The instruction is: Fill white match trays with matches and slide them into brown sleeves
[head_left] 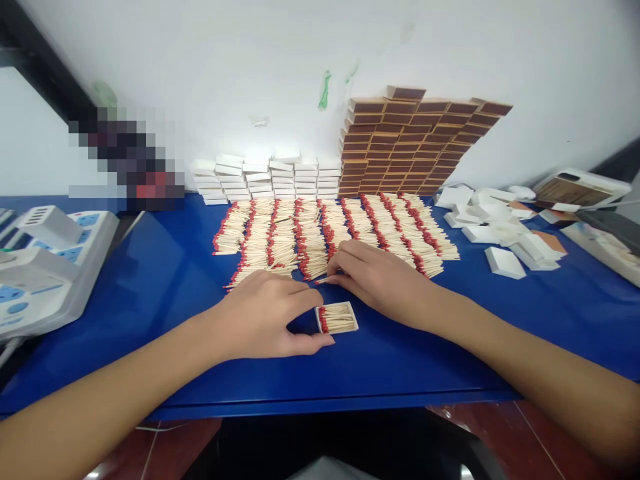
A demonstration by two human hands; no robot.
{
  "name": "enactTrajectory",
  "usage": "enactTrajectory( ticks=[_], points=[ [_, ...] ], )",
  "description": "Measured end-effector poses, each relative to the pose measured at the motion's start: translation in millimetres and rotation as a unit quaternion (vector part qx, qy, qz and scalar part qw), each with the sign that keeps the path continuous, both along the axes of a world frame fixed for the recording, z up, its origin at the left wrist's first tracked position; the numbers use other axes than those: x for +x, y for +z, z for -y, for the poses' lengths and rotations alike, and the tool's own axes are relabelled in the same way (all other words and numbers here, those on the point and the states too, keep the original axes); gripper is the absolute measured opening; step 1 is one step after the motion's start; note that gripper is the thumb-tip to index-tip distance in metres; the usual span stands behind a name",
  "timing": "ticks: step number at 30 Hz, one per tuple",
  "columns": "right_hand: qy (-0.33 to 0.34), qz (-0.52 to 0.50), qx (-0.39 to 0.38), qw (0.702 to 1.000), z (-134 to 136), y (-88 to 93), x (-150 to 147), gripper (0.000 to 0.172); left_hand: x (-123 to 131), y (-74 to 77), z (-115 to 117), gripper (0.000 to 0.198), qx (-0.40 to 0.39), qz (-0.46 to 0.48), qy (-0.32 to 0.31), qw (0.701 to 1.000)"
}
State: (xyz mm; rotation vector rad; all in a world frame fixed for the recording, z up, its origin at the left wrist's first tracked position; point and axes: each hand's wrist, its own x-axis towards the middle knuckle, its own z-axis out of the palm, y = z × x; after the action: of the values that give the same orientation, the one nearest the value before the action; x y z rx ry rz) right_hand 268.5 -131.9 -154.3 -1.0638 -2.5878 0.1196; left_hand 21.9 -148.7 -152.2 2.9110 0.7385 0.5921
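A small white matchbox tray (338, 332) lies on the blue table, filled with red-tipped matches (341, 317). Thumb and forefinger of my left hand (267, 313) grip the tray by its left end. Just behind it, my right hand (377, 277) is closed, its fingertips pinching a matchstick (323, 281) at the front edge of the spread matches. Those loose matches (310, 233) lie in several rows, red heads to the left. The fingers of my right hand partly cover the nearest rows.
White trays (257, 179) are stacked against the wall, beside a tall stack of brown-sided matchboxes (400, 147). More white trays (505, 261) lie loose at the right, near a phone (583, 187). A power strip (75, 267) with plugs sits at the left. The blue table (400, 380) ends in front.
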Motion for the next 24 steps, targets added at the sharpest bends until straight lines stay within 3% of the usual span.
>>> enactTrajectory(
  ticks=[8, 24],
  points=[
    [0.012, -0.072, -0.012, 0.997, 14, 14.7, 10, 0.009, 2, 0.8, -3, 0.035, 0.000, 0.026, 0.133, 0.991],
    [0.034, -0.024, 0.030, 0.999, 20, 9.1, 5, 0.011, 2, 2.7, -4, 0.034, 0.000, 0.034, 0.132, 0.991]
  ],
)
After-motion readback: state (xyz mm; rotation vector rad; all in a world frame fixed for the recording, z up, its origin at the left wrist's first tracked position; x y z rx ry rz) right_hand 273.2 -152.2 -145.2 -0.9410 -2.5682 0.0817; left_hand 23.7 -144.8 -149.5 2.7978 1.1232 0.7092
